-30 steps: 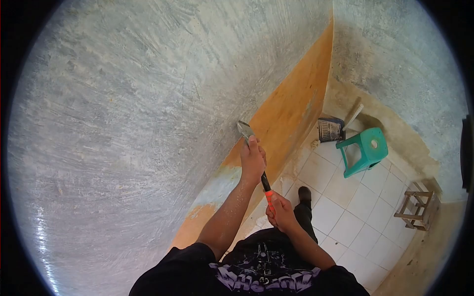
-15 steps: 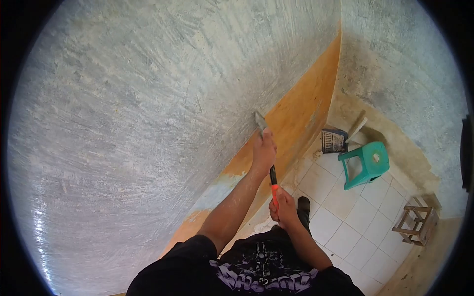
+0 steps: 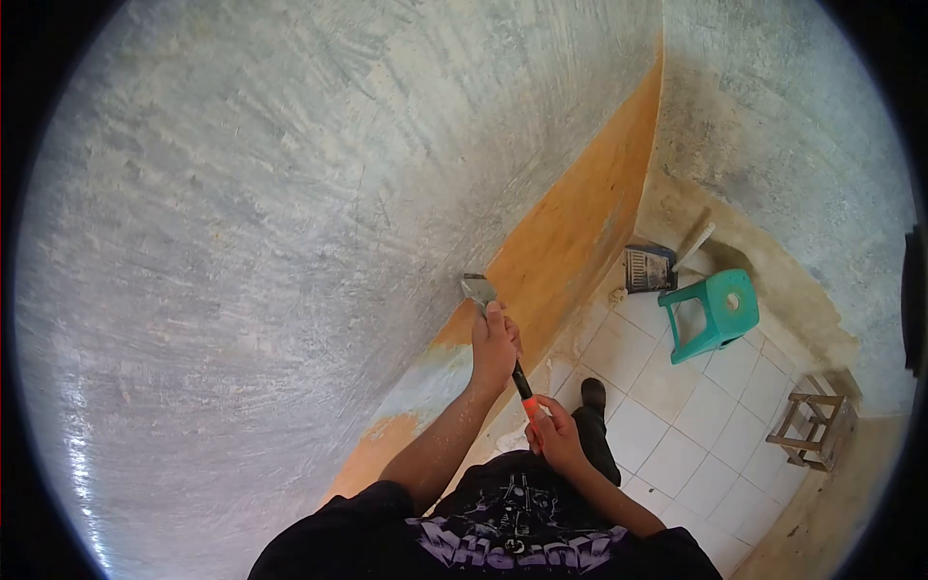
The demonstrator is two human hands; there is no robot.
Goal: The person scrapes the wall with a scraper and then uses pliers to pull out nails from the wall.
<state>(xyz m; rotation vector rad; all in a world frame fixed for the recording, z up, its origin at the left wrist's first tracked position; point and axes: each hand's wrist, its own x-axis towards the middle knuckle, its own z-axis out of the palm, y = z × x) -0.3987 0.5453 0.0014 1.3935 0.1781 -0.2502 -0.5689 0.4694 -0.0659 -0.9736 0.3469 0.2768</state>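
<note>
The left hand [image 3: 495, 350] and right hand [image 3: 558, 440] grip the scraper [image 3: 522, 381], its blade [image 3: 477, 287] now nearer the body [image 3: 493, 498], where grey wall [image 3: 261, 242] meets orange band [image 3: 575, 213], suggesting a drawn-back stroke.

Left forearm [image 3: 440, 440]: directed forward and slightly inward from the body, with the left hand [image 3: 494, 350] closed and its thumb [image 3: 494, 313] pointing forward. Right forearm [image 3: 614, 498]: angled inward across the front; the right hand [image 3: 559, 438], fingers [image 3: 534, 440] curled, lies nearer the torso [image 3: 512, 507].
</note>
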